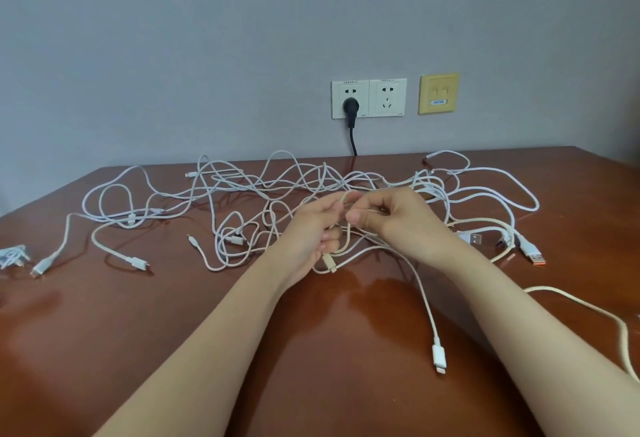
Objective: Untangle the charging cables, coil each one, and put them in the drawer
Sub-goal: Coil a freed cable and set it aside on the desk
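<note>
A tangle of several white and cream charging cables (263,184) sprawls across the brown wooden table (138,315). My left hand (317,229) is closed around a cream braided cable, whose small plug (329,263) hangs just below the fist. My right hand (391,218) pinches the same cream cable close beside the left fingers, above the middle of the tangle. A white cable with a Lightning plug (438,355) trails toward me between my forearms. No drawer is in view.
A small coiled white cable bundle (12,256) lies at the table's left edge. An orange-tipped USB plug (535,256) lies at the right. On the grey wall are a double socket (369,97) with a black plug (350,107) and a yellow data plate (438,93).
</note>
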{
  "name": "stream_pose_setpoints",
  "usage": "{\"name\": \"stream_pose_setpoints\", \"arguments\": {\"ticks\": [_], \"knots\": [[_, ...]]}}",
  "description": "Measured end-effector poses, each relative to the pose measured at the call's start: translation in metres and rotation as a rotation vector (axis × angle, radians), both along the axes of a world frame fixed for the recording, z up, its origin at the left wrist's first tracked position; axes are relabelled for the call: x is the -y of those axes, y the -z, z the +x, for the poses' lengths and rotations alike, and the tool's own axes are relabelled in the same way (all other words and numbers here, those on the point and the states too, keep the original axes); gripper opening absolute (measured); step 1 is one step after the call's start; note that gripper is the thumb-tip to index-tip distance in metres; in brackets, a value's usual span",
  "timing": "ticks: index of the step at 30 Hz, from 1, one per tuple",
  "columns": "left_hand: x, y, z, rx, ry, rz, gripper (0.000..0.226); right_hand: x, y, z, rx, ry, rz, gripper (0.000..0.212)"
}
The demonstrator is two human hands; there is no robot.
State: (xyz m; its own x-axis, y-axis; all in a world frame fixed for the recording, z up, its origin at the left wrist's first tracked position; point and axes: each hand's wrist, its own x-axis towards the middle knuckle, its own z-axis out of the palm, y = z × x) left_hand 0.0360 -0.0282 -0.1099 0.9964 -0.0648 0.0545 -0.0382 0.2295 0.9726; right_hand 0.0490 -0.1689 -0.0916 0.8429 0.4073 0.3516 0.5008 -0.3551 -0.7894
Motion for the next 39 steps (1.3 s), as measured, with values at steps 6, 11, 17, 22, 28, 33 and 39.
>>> {"name": "stream_pose_setpoints", "arguments": {"ticks": [6, 11, 17, 22, 28, 33, 39], "knots": [[0.009, -0.006, -0.006, -0.020, 0.023, -0.003, 0.027, -0.006, 0.002, -0.001, 0.046, 0.028, 0.160, 0.016], [0.016, -0.007, -0.010, -0.014, 0.101, -0.003, 0.033, -0.005, 0.003, 0.000, 0.065, 0.135, 0.212, 0.018], [0.018, -0.005, -0.006, 0.015, 0.066, 0.038, 0.024, -0.006, 0.006, 0.002, 0.142, 0.196, 0.129, 0.027], [0.025, -0.004, -0.006, 0.031, 0.000, 0.020, 0.029, -0.004, 0.008, 0.004, 0.220, 0.263, 0.028, 0.024], [0.023, -0.005, -0.005, 0.029, -0.057, 0.078, 0.032, -0.002, 0.004, 0.001, 0.216, 0.350, -0.175, 0.031], [0.019, -0.004, -0.007, 0.063, -0.007, 0.111, 0.039, -0.003, 0.005, 0.000, 0.128, 0.288, -0.210, 0.029], [0.019, 0.002, 0.001, 0.167, -0.069, 0.225, 0.046, -0.005, 0.007, 0.002, 0.164, 0.280, -0.073, 0.019]]}}
